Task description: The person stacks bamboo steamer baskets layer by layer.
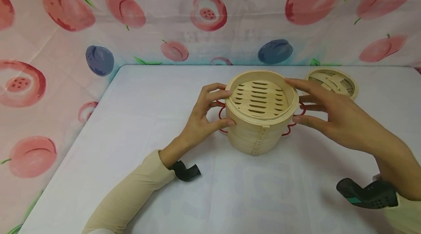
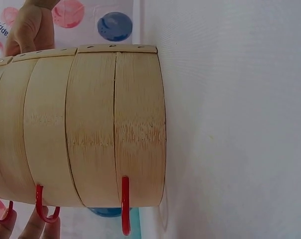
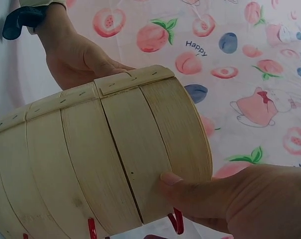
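A round bamboo steamer (image 1: 258, 131) of stacked tiers stands on the white table, its slatted inner base showing through the uncovered top. Red loop handles (image 2: 125, 205) stick out from its sides. My left hand (image 1: 205, 111) grips the upper left side, thumb at the front and fingers near the handles. On the right, my right hand (image 1: 332, 111) holds the top tier, index finger on the rim. Its thumb (image 3: 175, 180) presses the outer wall in the right wrist view, where a dark seam runs below the top tier. The right fingers behind the steamer are partly hidden.
The woven bamboo lid (image 1: 350, 82) lies on the table behind my right hand. A fruit-printed cloth (image 1: 243, 15) hangs along the back and left edges of the white tabletop (image 1: 158, 95). Black wrist devices (image 1: 371, 194) sit on both forearms.
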### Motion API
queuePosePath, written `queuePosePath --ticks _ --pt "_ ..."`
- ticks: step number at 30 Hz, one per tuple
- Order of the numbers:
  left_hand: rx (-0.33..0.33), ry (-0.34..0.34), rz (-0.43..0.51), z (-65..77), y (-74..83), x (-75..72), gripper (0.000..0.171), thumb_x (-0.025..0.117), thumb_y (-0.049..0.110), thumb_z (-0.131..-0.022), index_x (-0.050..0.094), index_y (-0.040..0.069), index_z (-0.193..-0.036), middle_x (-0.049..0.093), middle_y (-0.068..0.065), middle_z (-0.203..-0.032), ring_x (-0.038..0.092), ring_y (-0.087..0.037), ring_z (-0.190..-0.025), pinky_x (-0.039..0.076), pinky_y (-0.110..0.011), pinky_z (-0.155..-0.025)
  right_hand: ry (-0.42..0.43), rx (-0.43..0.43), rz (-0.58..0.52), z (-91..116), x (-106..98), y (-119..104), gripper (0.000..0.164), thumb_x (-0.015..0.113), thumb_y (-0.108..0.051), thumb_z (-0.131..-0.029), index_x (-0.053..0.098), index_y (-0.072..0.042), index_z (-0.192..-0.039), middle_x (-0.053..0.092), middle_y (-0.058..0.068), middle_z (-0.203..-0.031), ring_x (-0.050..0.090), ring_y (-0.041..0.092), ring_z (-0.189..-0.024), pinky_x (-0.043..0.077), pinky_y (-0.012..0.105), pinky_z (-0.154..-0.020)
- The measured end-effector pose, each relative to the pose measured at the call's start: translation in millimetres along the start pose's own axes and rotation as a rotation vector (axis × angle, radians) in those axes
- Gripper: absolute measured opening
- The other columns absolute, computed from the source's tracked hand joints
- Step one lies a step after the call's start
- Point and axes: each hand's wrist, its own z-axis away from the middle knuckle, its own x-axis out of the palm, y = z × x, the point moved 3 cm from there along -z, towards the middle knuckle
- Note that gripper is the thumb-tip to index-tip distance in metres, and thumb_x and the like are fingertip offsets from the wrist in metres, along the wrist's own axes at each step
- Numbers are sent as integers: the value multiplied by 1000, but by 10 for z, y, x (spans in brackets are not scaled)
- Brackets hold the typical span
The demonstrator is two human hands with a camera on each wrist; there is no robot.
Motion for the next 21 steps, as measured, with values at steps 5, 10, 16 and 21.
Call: queuePosePath --ticks 5,10,16,21 --pt "-6 3 1 6 -3 -1 63 72 44 -82 48 10 -129 36 -15 -135 47 -28 -115 48 -42 -89 34 53 43 20 -87 94 85 78 -8 -80 34 -33 -147 44 0 -141 59 28 -112 49 42 -86" --pt "9 18 9 8 -16 15 64 73 43 -82 47 10 -130 37 -16 -135 43 -30 -122 48 -44 -88 135 75 -16 73 -254 370 68 69 0 -86 43 -25 -144 53 -1 -132 54 -1 -109 45 9 -82" --pt "17 28 6 27 -39 21 66 73 43 -81 43 9 -130 38 -17 -135 43 -30 -123 48 -44 -89 268 189 -48 164 -423 817 51 61 -9 -95 47 -23 -142 54 -10 -131 49 -13 -103 37 0 -77" --pt "12 32 14 40 -38 20 67 73 42 -81 41 9 -130 38 -16 -136 41 -31 -126 48 -45 -89 343 323 -61 221 -481 1107 47 61 -20 -95 49 -27 -140 53 -10 -134 49 -9 -107 35 10 -90"
